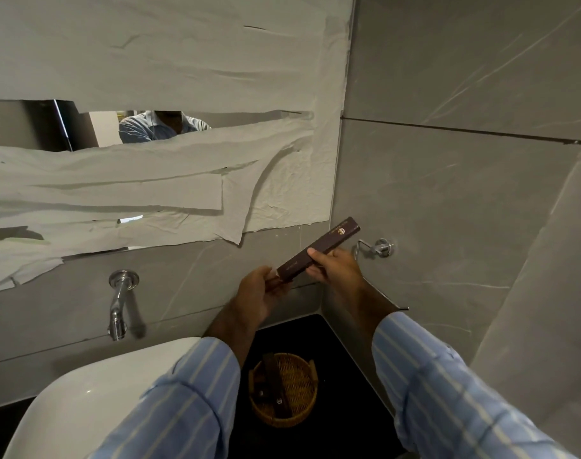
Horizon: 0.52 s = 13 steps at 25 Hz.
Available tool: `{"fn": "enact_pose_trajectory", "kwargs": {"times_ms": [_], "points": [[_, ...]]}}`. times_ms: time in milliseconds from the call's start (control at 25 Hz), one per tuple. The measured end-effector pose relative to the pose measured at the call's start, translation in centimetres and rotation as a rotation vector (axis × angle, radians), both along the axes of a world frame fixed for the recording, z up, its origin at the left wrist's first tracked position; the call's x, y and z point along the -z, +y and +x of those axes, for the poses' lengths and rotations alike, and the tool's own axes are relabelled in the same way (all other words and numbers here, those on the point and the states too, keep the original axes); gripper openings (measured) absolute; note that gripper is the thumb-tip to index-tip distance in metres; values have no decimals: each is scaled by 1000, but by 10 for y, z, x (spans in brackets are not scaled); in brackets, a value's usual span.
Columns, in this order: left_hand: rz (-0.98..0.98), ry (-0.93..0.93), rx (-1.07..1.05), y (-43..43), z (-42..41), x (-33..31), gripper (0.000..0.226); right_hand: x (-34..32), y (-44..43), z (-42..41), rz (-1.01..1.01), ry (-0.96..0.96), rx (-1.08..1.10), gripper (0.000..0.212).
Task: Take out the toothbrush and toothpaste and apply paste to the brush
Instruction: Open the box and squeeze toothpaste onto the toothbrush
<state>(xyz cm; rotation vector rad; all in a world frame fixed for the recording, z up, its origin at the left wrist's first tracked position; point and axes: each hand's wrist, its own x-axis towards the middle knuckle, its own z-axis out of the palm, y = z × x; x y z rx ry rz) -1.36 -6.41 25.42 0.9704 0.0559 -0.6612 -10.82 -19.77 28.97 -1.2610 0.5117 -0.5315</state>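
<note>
A long, dark brown dental-kit box point(319, 248) with a small gold emblem near its far end is held up in front of the grey wall, tilted up to the right. My right hand point(335, 265) grips its middle from below, thumb on top. My left hand point(257, 293) pinches the box's lower left end, where a flap or insert shows between the fingers. Toothbrush and toothpaste themselves are not visible. Both sleeves are light blue with white stripes.
A round wicker basket point(302, 415) with more dark boxes stands on the black counter point(342, 346) below my hands. A white basin point(94, 402) sits at lower left under a chrome tap point(118, 303). A chrome holder point(380, 248) juts from the wall. Paper covers the mirror point(163, 127).
</note>
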Motion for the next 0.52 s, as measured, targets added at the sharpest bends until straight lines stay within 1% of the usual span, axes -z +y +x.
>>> {"fn": "enact_pose_trajectory", "kwargs": {"times_ms": [80, 160, 320, 400, 440, 480, 520], "points": [[-99, 101, 0, -7, -7, 5, 24, -8, 1, 0, -120, 51, -5, 21], [-168, 169, 18, -13, -13, 12, 23, -14, 2, 1, -180, 77, 4, 16], [-245, 193, 56, -23, -19, 25, 20, -14, 0, 1, -220, 92, 63, 11], [-255, 151, 68, -22, -19, 32, 14, -11, -4, -1, -197, 83, 124, 10], [-223, 96, 85, -21, -19, 36, 12, -10, -6, -3, -180, 84, 157, 10], [-172, 13, 108, -19, -19, 41, 13, -9, -10, -4, -162, 87, 185, 10], [-104, -91, 128, -17, -20, 47, 20, -9, -13, -5, -145, 89, 204, 11]]}}
